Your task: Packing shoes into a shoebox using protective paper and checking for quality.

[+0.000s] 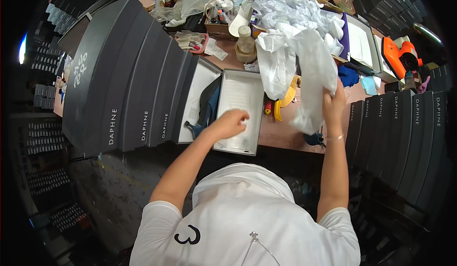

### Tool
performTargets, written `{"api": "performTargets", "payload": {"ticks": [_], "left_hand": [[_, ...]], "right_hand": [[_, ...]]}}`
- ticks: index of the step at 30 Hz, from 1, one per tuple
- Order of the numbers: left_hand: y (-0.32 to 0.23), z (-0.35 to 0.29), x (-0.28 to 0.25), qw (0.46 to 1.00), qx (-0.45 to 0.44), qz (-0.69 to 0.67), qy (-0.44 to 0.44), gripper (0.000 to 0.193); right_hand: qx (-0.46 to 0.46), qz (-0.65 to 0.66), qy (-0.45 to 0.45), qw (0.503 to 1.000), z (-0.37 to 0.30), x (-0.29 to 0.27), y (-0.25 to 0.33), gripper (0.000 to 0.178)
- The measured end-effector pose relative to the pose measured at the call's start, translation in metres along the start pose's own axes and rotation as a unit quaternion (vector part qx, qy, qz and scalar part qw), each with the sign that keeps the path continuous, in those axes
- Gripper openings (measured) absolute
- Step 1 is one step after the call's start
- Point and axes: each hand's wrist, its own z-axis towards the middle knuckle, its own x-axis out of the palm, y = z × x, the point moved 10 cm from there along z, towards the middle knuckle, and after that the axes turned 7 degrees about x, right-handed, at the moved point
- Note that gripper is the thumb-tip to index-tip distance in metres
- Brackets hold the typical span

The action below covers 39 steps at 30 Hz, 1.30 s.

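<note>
My right hand point(335, 102) is closed on a crumpled sheet of white tissue paper point(312, 75), which hangs above the table. Over a shallow open grey box half with a white inside point(240, 92), my left hand point(231, 124) hovers, fingers loosely curled and apart, with nothing visible in them. Just left of it, a dark blue shoe point(213, 106) lies in the other box half point(193, 102). Another dark blue item point(313, 139), partly hidden, rests near the table's front edge below the paper.
Stacks of dark grey shoe boxes stand at left point(107, 75) and right point(397, 128). Behind are a purple-edged box heaped with white paper point(297, 14), a glass jar point(245, 47), a pink basket of tags point(193, 42), yellow-handled tool point(288, 94) and orange tape dispenser point(395, 59).
</note>
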Motion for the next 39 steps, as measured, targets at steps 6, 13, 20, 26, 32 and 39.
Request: {"api": "performTargets", "payload": {"ticks": [6,13,20,26,32,39], "left_hand": [[0.047,0.002,0.058,0.971,-0.033,0.073,-0.224,0.018],[0.066,-0.071,-0.021,0.877,-0.064,-0.306,-0.364,0.008],[0.077,-0.12,-0.012,0.691,-0.009,-0.529,-0.493,0.009],[0.04,-0.104,-0.078,0.786,-0.009,-0.254,-0.563,0.008],[-0.073,-0.037,-0.142,0.912,0.134,-0.094,-0.377,0.01],[-0.059,-0.028,-0.192,0.944,0.106,-0.012,-0.312,0.02]], "right_hand": [[-0.118,-0.222,0.015,0.968,-0.022,0.037,0.035,0.085],[0.151,0.125,0.392,0.899,-0.129,0.128,0.012,0.067],[0.005,-0.016,0.34,0.94,-0.164,0.225,0.005,0.085],[0.103,0.151,0.323,0.929,-0.121,0.175,0.047,0.066],[0.077,0.138,0.177,0.972,-0.09,0.152,0.033,0.024],[-0.068,-0.099,0.105,0.987,-0.034,0.061,0.023,0.025]]}}
